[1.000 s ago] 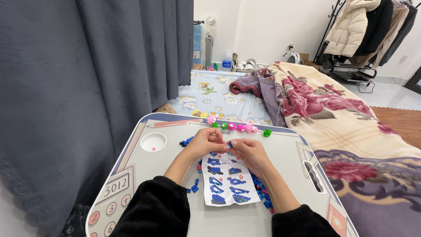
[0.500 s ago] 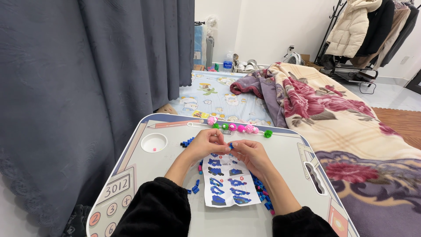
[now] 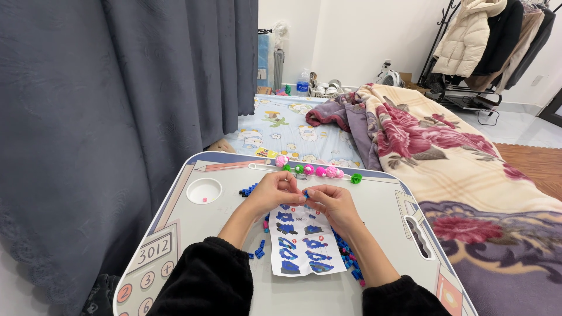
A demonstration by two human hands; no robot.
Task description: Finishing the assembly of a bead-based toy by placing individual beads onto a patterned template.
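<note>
My left hand (image 3: pixel 274 192) and my right hand (image 3: pixel 329 202) meet over the top of a white instruction sheet (image 3: pixel 304 241) printed with blue build pictures. Between the fingertips of both hands is a small blue brick piece (image 3: pixel 305 193), pinched from either side. Loose blue bricks (image 3: pixel 348 251) lie along the right edge of the sheet, and a few more blue bricks (image 3: pixel 248 190) sit left of my left hand. Black sleeves cover both forearms.
The small lap table (image 3: pixel 386 205) has a round cup recess (image 3: pixel 204 190) at the left and a slot handle (image 3: pixel 414 229) at the right. Pink and green round pieces (image 3: pixel 319 171) line its far edge. A dark curtain (image 3: pixel 117 105) hangs left; a floral blanket (image 3: pixel 456 158) lies right.
The hands stay together over the sheet with only small finger shifts. The view has barely moved.
</note>
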